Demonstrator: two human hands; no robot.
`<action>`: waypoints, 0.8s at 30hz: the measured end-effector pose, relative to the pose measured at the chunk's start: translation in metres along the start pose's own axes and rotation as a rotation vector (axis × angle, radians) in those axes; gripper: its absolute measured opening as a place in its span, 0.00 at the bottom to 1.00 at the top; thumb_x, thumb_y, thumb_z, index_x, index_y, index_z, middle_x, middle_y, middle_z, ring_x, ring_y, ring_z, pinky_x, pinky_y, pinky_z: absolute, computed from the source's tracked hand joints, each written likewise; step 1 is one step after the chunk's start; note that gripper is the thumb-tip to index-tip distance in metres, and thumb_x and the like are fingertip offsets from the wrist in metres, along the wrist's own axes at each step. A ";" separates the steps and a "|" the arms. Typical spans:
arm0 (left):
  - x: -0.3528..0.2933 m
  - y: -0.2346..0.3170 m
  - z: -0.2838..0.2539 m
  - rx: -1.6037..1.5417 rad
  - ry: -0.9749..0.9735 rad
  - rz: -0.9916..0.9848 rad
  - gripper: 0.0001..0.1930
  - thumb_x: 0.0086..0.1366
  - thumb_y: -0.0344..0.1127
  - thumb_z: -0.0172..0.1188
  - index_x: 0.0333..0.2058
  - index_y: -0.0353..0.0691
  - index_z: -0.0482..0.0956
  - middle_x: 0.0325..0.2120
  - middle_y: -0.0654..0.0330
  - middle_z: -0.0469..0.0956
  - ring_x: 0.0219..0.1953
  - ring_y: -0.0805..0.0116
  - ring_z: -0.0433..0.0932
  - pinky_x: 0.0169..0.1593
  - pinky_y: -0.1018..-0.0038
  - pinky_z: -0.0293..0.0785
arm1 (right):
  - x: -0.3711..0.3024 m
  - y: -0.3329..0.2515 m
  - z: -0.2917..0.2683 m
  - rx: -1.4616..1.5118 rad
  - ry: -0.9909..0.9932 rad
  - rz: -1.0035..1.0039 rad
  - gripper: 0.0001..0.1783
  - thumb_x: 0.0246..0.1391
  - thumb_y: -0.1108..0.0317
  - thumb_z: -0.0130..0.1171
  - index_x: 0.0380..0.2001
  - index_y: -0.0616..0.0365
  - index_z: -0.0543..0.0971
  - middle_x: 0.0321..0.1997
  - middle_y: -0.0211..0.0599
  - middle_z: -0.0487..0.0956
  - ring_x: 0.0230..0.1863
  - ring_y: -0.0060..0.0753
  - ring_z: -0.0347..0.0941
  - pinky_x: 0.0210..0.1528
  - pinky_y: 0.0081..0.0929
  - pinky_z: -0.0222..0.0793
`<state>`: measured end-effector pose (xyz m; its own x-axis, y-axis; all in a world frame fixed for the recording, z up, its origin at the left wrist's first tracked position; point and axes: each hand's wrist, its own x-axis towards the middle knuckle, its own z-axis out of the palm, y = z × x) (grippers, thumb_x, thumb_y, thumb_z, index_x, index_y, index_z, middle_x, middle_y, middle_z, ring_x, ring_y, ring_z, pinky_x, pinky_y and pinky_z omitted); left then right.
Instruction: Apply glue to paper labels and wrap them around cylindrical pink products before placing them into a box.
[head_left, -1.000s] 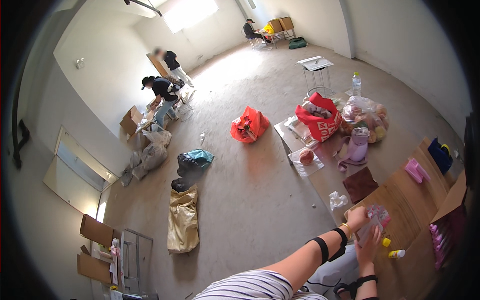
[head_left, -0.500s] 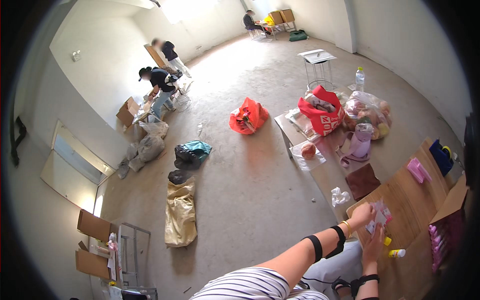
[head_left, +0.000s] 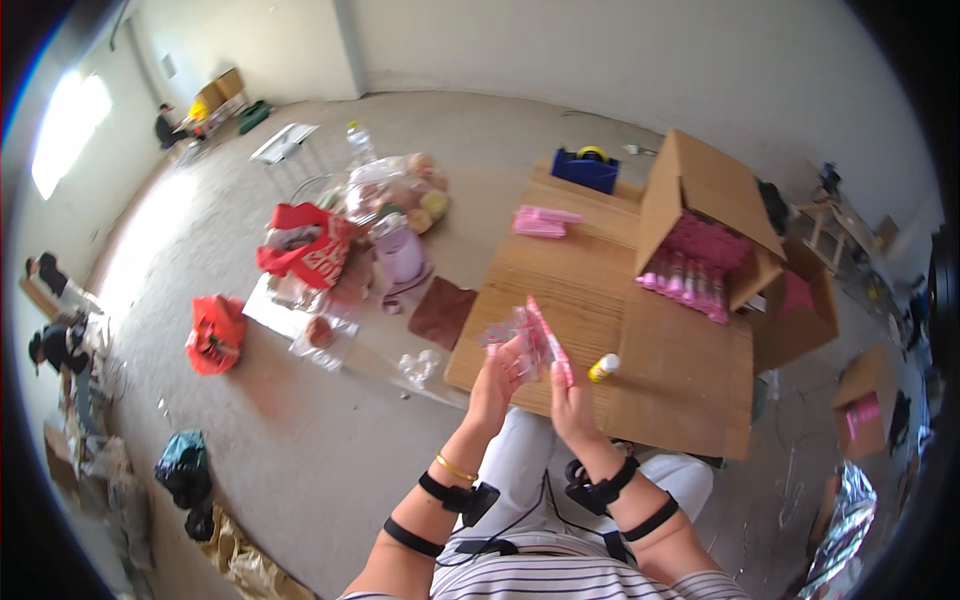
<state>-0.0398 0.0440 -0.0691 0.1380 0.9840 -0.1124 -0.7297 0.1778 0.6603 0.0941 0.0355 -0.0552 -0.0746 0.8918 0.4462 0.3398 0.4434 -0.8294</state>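
Note:
My left hand [head_left: 497, 378] and my right hand [head_left: 567, 400] are raised together over the near edge of a low wooden table [head_left: 560, 275]. Between them they hold a slim pink item in a crinkly clear plastic wrapper [head_left: 535, 335]. The left hand's fingers pinch the wrapper, and the right hand grips the pink item's lower end. A small yellow-and-white bottle [head_left: 603, 367] lies on the table just right of my hands. An open cardboard box [head_left: 700, 215] tipped on its side shows several more pink items [head_left: 690, 275].
A flat pink pack [head_left: 545, 220] and a blue tape dispenser [head_left: 587, 168] lie at the table's far end. Red bags [head_left: 305, 250], an orange bag [head_left: 213, 335], a brown cloth [head_left: 442, 312] and plastic wraps litter the floor on the left. People work far left by cardboard boxes.
The view has swung right, bringing the table and open box to the middle. My hands still hold the wrapped pink item, now lifted higher in front of me.

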 end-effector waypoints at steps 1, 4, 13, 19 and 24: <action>-0.001 -0.002 0.010 -0.005 -0.030 -0.020 0.19 0.72 0.45 0.41 0.52 0.37 0.68 0.47 0.61 0.72 0.46 0.75 0.72 0.49 0.75 0.70 | -0.004 -0.003 -0.001 0.092 0.019 0.061 0.21 0.64 0.65 0.39 0.55 0.65 0.68 0.47 0.57 0.76 0.48 0.52 0.74 0.48 0.35 0.68; -0.004 -0.014 0.018 -0.062 -0.079 -0.006 0.19 0.69 0.43 0.49 0.52 0.37 0.66 0.49 0.60 0.69 0.47 0.73 0.70 0.46 0.75 0.69 | -0.017 -0.015 -0.017 0.137 0.037 0.108 0.19 0.65 0.64 0.39 0.51 0.67 0.70 0.39 0.52 0.77 0.40 0.43 0.75 0.42 0.32 0.68; -0.005 -0.031 0.045 0.337 0.017 0.015 0.14 0.61 0.33 0.61 0.44 0.38 0.71 0.30 0.68 0.76 0.33 0.79 0.74 0.39 0.79 0.69 | -0.039 -0.029 -0.100 0.105 0.281 0.171 0.17 0.65 0.64 0.41 0.47 0.67 0.71 0.38 0.46 0.76 0.39 0.34 0.72 0.42 0.29 0.66; -0.015 -0.041 0.079 0.338 -0.044 -0.083 0.10 0.66 0.39 0.55 0.42 0.41 0.74 0.36 0.67 0.77 0.37 0.79 0.74 0.39 0.78 0.69 | -0.050 -0.056 -0.137 -0.568 0.010 -0.282 0.26 0.52 0.73 0.50 0.56 0.62 0.67 0.57 0.45 0.69 0.57 0.46 0.66 0.59 0.40 0.61; -0.038 -0.039 0.130 0.089 -0.039 -0.157 0.13 0.70 0.42 0.46 0.47 0.41 0.71 0.42 0.63 0.76 0.43 0.75 0.74 0.44 0.77 0.71 | -0.071 -0.055 -0.145 -0.730 -0.122 -0.215 0.37 0.41 0.74 0.56 0.60 0.57 0.64 0.65 0.40 0.61 0.65 0.42 0.56 0.66 0.43 0.50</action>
<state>0.0707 -0.0012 0.0053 0.2725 0.9429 -0.1915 -0.6350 0.3258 0.7004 0.2166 -0.0649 0.0077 -0.2975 0.8152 0.4969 0.8355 0.4742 -0.2777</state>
